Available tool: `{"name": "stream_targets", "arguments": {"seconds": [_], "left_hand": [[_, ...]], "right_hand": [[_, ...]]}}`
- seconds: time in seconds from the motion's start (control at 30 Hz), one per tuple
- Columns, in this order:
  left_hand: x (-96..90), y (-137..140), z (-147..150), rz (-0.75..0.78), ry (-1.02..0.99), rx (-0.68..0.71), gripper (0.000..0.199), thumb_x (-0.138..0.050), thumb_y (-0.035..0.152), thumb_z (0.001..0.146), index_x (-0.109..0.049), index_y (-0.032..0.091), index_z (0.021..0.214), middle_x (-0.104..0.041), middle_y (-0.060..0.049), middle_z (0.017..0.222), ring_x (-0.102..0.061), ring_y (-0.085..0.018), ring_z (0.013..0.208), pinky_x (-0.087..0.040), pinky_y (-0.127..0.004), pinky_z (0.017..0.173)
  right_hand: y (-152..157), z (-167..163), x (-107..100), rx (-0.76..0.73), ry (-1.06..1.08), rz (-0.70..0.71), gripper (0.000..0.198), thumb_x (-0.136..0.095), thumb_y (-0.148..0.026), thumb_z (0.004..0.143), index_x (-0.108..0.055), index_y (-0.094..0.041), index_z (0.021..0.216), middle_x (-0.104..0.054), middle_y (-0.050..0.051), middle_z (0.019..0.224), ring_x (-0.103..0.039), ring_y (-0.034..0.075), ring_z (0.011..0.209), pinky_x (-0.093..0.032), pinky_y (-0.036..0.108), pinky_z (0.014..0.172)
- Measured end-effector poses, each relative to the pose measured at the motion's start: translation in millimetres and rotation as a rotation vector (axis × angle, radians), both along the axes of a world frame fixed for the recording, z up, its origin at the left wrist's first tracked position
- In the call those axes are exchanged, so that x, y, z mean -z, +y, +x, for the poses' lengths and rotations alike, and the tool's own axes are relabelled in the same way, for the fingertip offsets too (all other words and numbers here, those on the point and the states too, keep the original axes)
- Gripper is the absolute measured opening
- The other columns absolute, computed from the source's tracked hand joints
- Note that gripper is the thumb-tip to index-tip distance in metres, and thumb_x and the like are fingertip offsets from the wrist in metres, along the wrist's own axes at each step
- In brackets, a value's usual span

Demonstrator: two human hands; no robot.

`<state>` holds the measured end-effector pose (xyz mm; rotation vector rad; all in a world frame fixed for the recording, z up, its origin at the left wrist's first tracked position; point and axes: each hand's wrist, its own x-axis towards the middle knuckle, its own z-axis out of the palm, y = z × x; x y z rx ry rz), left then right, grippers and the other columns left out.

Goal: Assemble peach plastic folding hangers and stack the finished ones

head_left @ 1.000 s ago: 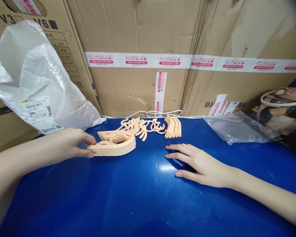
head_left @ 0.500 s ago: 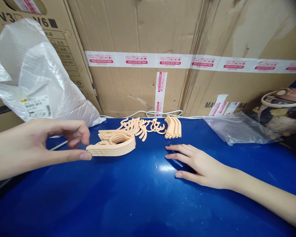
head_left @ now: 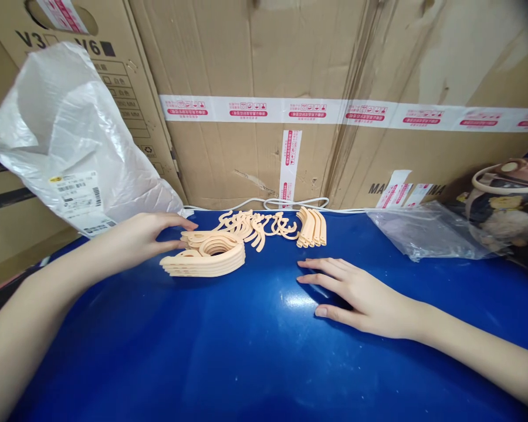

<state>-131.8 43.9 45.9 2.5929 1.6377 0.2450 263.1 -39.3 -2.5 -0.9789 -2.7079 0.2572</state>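
A neat stack of beige plastic hanger arms [head_left: 211,266] lies on the blue table, curved and lined up one on another. My left hand [head_left: 152,234] is at the stack's far left end, thumb and index finger apart; the thumb is close to it or touching, I cannot tell which. Behind the stack is a loose heap of beige hooks [head_left: 255,225]. To its right sits a row of short curved beige pieces [head_left: 312,227]. My right hand [head_left: 349,293] rests on the table in front of that row, fingers spread, with nothing in it.
A white plastic mailer bag [head_left: 83,140] with a label leans at the left against cardboard boxes [head_left: 246,53]. A white cable [head_left: 297,202] runs along the table's back edge. A clear plastic bag [head_left: 426,231] and a dark patterned bag [head_left: 506,205] are at the right.
My left hand has moved away from the stack's near left corner to its far left end. My right hand has stayed in place. The whole view has shifted slightly.
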Motion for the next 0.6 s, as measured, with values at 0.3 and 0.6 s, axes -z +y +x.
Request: {"name": "stream_targets", "arguments": {"seconds": [0.3,0.6], "left_hand": [[2.0,4.7,-0.4,0.007,0.025,-0.014,0.049,-0.045,0.055,0.079,-0.065,0.018,0.104,-0.068,-0.009,0.114,-0.062,-0.027,0.1,-0.044,-0.035,0.087],[1.8,4.8,-1.3,-0.011,0.024,-0.01,0.044,-0.045,0.053,0.079,-0.065,0.021,0.101,-0.07,-0.006,0.109,-0.063,-0.026,0.097,-0.044,-0.034,0.085]], "right_hand": [[1.7,0.8,1.5,-0.003,-0.001,-0.002,0.045,-0.05,-0.046,0.093,-0.051,-0.024,0.132,-0.044,0.01,0.143,-0.042,0.026,0.129,-0.038,0.045,0.103],[1.1,1.4,2.3,-0.007,0.002,0.012,0.045,-0.049,-0.046,0.093,-0.051,-0.024,0.133,-0.044,0.01,0.143,-0.042,0.027,0.129,-0.038,0.045,0.103]]}}
